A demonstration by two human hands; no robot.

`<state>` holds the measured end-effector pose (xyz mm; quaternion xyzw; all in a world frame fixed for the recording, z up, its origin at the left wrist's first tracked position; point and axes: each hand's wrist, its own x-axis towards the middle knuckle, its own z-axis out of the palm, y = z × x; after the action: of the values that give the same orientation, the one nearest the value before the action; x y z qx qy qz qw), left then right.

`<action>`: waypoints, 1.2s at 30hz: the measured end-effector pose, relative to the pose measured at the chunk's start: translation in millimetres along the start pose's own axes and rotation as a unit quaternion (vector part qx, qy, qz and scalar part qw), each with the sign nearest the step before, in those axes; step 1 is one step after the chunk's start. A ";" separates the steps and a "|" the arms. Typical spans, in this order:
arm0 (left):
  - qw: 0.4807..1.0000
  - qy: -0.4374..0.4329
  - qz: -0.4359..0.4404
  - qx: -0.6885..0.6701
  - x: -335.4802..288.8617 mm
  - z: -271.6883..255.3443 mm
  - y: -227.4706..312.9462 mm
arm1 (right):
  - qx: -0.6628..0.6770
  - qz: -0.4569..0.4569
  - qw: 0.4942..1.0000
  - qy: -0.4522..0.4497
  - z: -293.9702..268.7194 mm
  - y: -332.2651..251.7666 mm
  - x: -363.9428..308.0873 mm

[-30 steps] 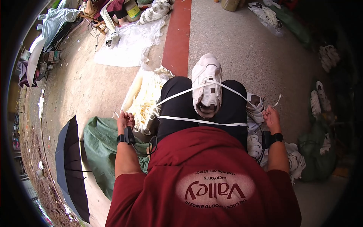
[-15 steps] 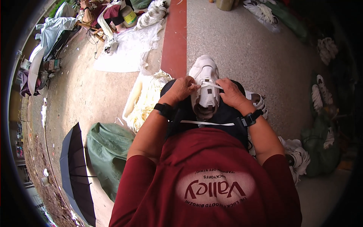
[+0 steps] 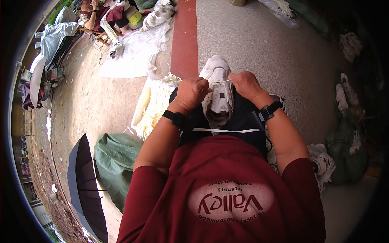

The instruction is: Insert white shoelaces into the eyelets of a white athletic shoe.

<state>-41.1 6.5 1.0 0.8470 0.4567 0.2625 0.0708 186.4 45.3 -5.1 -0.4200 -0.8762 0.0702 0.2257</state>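
Observation:
A white sneaker [image 3: 221, 106] rests on my dark-trousered lap, its toe pointing away from me. Across its upper runs a white shoelace [image 3: 221, 83], stretched between my two hands. My left hand [image 3: 192, 94] is closed at the sneaker's left side, its fingertips pinching the lace near the eyelets. On the other side, my right hand [image 3: 245, 84] pinches the lace between thumb and fingers, just off the sneaker's edge. Another white lace [image 3: 227, 130] lies straight across my lap, below the sneaker's heel.
A heap of cream laces [image 3: 156, 107] lies at my left, beyond a green cloth bundle [image 3: 117, 156] and black umbrella [image 3: 83, 186]. White plastic sheeting [image 3: 133, 54] covers ground farther off, near another person [image 3: 115, 16]. More laced bundles [image 3: 322, 164] and shoes [image 3: 348, 91] sit at right.
My right hand has shifted up and slightly left, and my left hand has turned and closed more. The lace between them now looks shorter. The view has shifted slightly.

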 end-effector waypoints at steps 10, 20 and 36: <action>0.977 -0.055 0.204 0.032 -20.1 8.1 19.8 | 0.105 0.121 0.986 -0.042 9.8 -1.8 -12.5; 0.985 0.007 0.135 0.104 5.5 -8.8 -19.9 | 0.042 0.286 0.951 -0.113 1.9 -46.2 4.2; 0.896 0.011 -0.327 -0.302 -167.5 -14.9 -133.0 | 0.117 0.162 0.976 0.082 -37.5 78.5 -147.1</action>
<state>-221.2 -54.9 -97.7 0.5850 0.6075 0.3593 0.3995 339.0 -20.1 -45.8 -0.5309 -0.7611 0.1733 0.3299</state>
